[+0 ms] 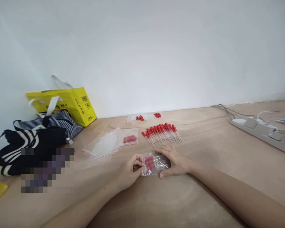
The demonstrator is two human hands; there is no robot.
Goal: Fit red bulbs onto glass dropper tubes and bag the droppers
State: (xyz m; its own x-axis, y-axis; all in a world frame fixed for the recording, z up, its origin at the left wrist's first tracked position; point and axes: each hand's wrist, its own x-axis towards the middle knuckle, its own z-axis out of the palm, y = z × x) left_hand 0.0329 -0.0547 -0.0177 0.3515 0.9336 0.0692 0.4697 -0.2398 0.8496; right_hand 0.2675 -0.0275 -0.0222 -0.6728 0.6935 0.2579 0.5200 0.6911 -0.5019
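A clear zip bag lies on the wooden table in front of me, with several red-bulbed droppers inside, their bulbs toward the left. My left hand pinches the left edge of this bag. Around its right end, my right hand rests with thumb and fingers apart, touching the plastic and the table. Just beyond my hands, a row of loose droppers lies side by side, red bulbs pointing away from me.
Flat clear bags lie to the left, beside a bag of red bulbs. More small red pieces sit near the wall. At the far left are a yellow shopping bag and a black bag. A power strip stands at right.
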